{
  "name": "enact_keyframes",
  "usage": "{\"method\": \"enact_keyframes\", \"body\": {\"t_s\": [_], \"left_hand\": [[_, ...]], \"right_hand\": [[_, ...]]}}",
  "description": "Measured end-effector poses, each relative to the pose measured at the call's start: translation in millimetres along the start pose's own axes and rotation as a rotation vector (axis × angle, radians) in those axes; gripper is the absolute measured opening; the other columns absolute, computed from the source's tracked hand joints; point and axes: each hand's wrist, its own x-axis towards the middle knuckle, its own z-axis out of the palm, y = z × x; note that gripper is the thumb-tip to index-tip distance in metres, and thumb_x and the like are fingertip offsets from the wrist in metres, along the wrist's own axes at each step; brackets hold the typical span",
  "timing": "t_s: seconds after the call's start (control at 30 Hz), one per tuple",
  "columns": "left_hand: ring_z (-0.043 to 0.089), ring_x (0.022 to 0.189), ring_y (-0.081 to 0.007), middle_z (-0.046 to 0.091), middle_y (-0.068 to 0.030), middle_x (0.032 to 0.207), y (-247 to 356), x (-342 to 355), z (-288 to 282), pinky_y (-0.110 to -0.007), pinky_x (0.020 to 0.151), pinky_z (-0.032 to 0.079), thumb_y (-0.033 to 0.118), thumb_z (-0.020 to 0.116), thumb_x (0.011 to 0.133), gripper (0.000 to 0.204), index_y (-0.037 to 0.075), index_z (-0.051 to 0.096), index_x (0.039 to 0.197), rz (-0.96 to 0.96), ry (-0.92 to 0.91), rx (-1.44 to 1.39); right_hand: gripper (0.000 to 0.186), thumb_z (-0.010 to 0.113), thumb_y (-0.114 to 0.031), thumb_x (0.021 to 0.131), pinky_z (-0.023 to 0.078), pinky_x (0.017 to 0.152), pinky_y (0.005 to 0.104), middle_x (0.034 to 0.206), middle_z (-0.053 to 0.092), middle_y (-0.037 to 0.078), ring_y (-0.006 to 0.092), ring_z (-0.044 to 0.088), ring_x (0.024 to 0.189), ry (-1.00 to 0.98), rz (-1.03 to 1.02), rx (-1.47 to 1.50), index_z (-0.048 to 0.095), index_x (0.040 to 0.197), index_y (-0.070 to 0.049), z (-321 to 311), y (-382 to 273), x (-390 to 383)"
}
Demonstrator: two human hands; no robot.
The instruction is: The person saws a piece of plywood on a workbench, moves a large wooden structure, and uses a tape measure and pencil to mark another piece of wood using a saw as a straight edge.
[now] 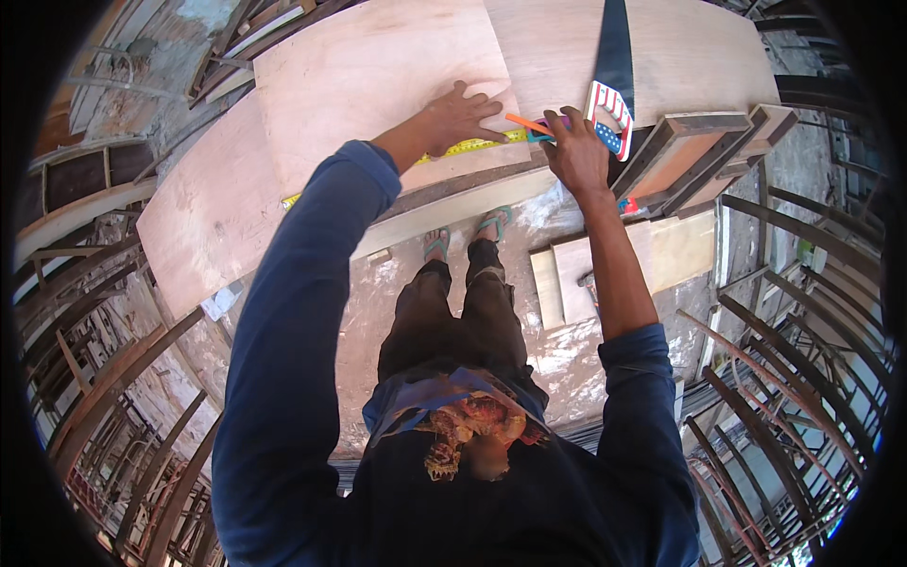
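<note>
A sheet of pale plywood (378,76) lies on a larger board, and a yellow tape measure blade (470,146) stretches along its near edge. My left hand (460,121) rests flat on the sheet with its fingers spread, its near side against the tape. My right hand (576,156) is closed around an orange pencil (525,124), its tip pointing left toward the tape. Teal and purple parts, which look like the tape's case, show beside the right fingers, partly hidden. Just right of that hand lies a handsaw with a dark blade (615,57) and a striped red, white and blue handle (609,121).
Wooden frames (690,156) lean at the right of the work surface. Below them, flat panels (576,274) with a hammer-like tool lie on the floor. Stacked timber frames (803,378) crowd both sides. My sandalled feet (493,223) stand by the work surface's near edge.
</note>
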Motion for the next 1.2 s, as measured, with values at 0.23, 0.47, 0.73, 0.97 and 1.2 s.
{"method": "enact_keyframes", "body": {"t_s": [0.23, 0.47, 0.73, 0.97, 1.2], "left_hand": [[0.038, 0.132, -0.0252, 0.029, -0.0051, 0.15, 6.1, 34.3, 3.9, -0.046, 0.091, 0.045, 0.032, 0.094, 0.038, 0.128, 0.057, 0.022, 0.142, -0.112, -0.041, -0.006], [0.038, 0.133, -0.0261, 0.023, -0.0038, 0.154, -1.7, 30.8, -9.0, -0.044, 0.091, 0.046, 0.032, 0.094, 0.035, 0.132, 0.06, 0.021, 0.141, -0.114, -0.127, -0.1], [0.041, 0.129, -0.0254, 0.028, -0.0013, 0.151, -3.3, 29.8, 2.4, -0.043, 0.091, 0.047, 0.029, 0.094, 0.032, 0.129, 0.06, 0.028, 0.138, -0.14, -0.033, -0.118], [0.046, 0.124, -0.0242, 0.033, 0.0002, 0.146, -1.5, 31.6, 15.6, -0.048, 0.089, 0.047, 0.025, 0.088, 0.049, 0.104, 0.062, 0.038, 0.132, -0.172, 0.029, -0.177], [0.049, 0.118, -0.0241, 0.037, 0.0, 0.14, -2.8, 40.1, 31.5, -0.052, 0.088, 0.047, 0.025, 0.046, 0.093, 0.051, 0.064, 0.044, 0.125, -0.17, 0.072, -0.172]], "right_hand": [[0.049, 0.074, -0.014, 0.074, 0.054, 0.077, 0.0424, 0.119, 0.054, 0.016, 0.0339, 0.061, 0.098, 0.129, 0.11, 0.087, 0.059, 0.12, -0.012, -5.3, -8.2, -6.1], [0.023, 0.051, -0.014, 0.093, 0.048, 0.068, 0.0314, 0.087, 0.064, 0.016, 0.0234, 0.061, 0.077, 0.472, 0.26, 0.955, 0.067, 0.101, 0.001, 14.4, -43.7, -32.7], [0.021, 0.063, -0.018, 0.091, 0.047, 0.062, 0.0255, 0.07, 0.064, 0.007, 0.0124, 0.059, 0.066, 0.042, 0.401, 1.227, 0.067, 0.096, 0.003, 63.7, -85.1, -19.5], [0.015, 0.066, -0.013, 0.087, 0.052, 0.058, 0.03, 0.075, 0.069, 0.011, 0.0186, 0.067, 0.064, -0.008, 0.267, 0.976, 0.065, 0.092, 0.001, 91.5, -80.5, -17.2], [0.014, 0.068, -0.005, 0.086, 0.049, 0.064, 0.0228, 0.084, 0.067, 0.007, 0.0089, 0.061, 0.072, -0.024, 0.247, 1.014, 0.061, 0.095, 0.004, 102.3, -82.3, -16.8]]}}
